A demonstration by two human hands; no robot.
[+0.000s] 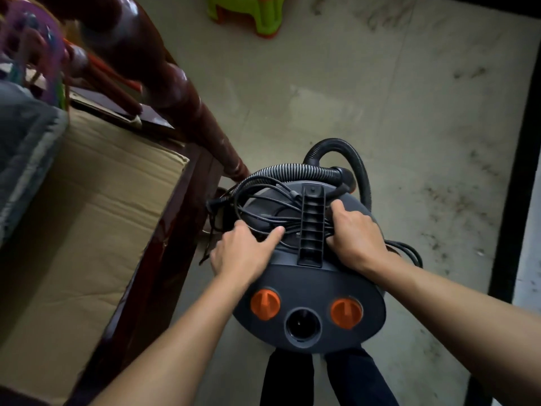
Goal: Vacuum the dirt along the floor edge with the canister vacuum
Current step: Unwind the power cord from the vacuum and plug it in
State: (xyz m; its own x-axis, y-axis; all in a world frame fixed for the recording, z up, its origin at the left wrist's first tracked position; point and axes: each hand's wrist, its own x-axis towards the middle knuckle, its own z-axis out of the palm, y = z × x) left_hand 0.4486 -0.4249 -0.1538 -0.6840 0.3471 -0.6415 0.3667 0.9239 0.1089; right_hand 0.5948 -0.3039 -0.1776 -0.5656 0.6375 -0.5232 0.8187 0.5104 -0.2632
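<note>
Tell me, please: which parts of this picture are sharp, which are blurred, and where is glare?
Head view: the canister vacuum, its power cord, the left hand and the right hand are sharp; the wooden post at upper left is blurred, with glare on its varnish; the corners darken.
</note>
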